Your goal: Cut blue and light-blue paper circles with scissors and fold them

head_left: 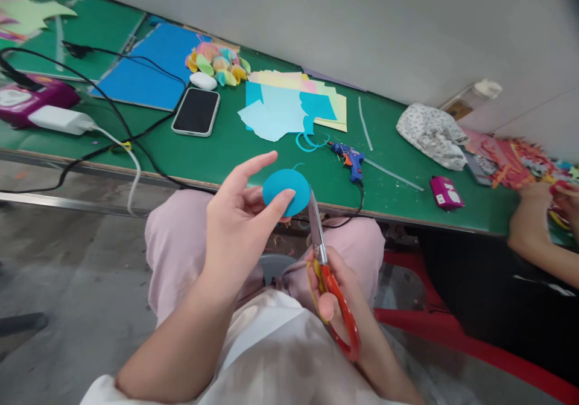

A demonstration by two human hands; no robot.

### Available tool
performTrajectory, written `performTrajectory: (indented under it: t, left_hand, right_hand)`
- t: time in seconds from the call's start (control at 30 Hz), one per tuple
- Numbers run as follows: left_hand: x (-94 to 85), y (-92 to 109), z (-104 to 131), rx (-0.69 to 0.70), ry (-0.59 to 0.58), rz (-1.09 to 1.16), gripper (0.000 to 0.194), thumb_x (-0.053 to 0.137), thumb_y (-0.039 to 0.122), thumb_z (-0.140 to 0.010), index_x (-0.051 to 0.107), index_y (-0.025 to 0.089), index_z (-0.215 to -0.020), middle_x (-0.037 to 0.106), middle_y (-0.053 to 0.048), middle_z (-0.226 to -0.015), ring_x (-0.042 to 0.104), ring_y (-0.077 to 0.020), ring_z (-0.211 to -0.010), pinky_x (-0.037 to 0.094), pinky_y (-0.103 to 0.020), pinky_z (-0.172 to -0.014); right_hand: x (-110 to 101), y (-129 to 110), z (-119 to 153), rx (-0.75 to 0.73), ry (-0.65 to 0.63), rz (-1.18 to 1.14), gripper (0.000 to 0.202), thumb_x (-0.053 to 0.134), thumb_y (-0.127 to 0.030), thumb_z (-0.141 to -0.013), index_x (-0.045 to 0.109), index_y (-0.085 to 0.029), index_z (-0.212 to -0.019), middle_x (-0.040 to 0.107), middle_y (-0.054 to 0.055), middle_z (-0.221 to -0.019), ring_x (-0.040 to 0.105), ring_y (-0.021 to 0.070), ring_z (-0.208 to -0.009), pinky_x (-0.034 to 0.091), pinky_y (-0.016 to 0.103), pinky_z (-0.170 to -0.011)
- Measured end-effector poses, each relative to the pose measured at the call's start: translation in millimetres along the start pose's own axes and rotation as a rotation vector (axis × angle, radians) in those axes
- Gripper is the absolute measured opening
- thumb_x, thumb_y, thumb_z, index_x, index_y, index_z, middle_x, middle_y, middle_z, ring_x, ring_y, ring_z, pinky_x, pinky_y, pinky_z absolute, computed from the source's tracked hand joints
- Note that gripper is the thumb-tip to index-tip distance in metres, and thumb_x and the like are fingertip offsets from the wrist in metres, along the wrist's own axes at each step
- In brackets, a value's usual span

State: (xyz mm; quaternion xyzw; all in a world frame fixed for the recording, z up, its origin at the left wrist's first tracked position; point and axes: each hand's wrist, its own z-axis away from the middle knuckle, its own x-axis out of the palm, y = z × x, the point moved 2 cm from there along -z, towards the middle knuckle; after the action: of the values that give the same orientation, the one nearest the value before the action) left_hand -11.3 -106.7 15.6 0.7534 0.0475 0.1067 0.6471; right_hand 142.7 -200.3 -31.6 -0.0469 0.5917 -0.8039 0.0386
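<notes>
A round piece of blue paper [281, 184] is pinched between the thumb and fingers of my left hand [239, 218], above my lap. In my right hand [337, 290] is a pair of scissors [323, 260] with orange and yellow handles, its blades pointing up. The blade tips are at the right edge of the paper disc, where a thin curl of blue paper sticks up behind. Beyond my hands, loose blue paper strips [307, 146] lie on the green table near cut sheets of light blue paper [278, 112] and a blue glue gun [350, 159].
A phone [196, 112], paper flowers [219, 62] and a blue board [145, 67] lie at the back left. Black cords run from a purple power strip [40, 100]. On the right are a patterned cloth [429, 134], a purple box [446, 192] and another person's arms [538, 230].
</notes>
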Motion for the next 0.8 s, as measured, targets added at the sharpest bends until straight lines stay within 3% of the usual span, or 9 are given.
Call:
performTrajectory:
  t: [0.47,0.57,0.67,0.8]
  left_hand:
    - [0.3,3.6,-0.9,-0.048,-0.007,0.007,0.047,0.077,0.020,-0.069,0.067,0.027,-0.115,0.065,0.005,-0.059,0.063,-0.0108,-0.051,0.061,-0.022,-0.054]
    - [-0.1,3.7,-0.9,-0.054,-0.021,0.014,0.048,0.077,0.022,-0.070,0.066,0.027,-0.117,0.066,0.005,-0.061,0.064,-0.0109,-0.053,0.061,-0.022,-0.055]
    - [-0.8,0.0,-1.4,-0.064,-0.042,0.020,0.049,0.076,0.025,-0.071,0.065,0.026,-0.119,0.067,0.004,-0.064,0.064,-0.0110,-0.054,0.061,-0.022,-0.054]
    - [-1.7,-12.5,-5.0,-0.145,-0.098,0.058,0.047,0.075,0.029,-0.073,0.065,0.024,-0.119,0.069,0.003,-0.069,0.064,-0.0096,-0.056,0.061,-0.021,-0.056]
  right_hand:
    - [0.2,0.6,0.3,0.010,0.012,-0.007,0.075,0.066,-0.078,-0.046,0.053,-0.025,-0.099,0.039,-0.007,-0.067,0.025,0.0103,-0.055,0.019,0.027,-0.051]
    - [1.0,3.0,-0.1,0.029,0.049,-0.081,0.078,0.069,-0.078,-0.040,0.055,-0.026,-0.097,0.040,-0.006,-0.067,0.027,0.0104,-0.055,0.020,0.026,-0.048]
    - [3.1,5.1,0.4,0.032,0.074,-0.166,0.083,0.069,-0.081,-0.037,0.057,-0.027,-0.099,0.044,-0.005,-0.069,0.032,0.0105,-0.053,0.025,0.024,-0.044]
    - [4.1,7.0,-0.3,0.032,0.093,-0.313,0.079,0.071,-0.079,-0.044,0.057,-0.028,-0.103,0.049,-0.003,-0.077,0.040,0.0106,-0.056,0.035,0.024,-0.049]
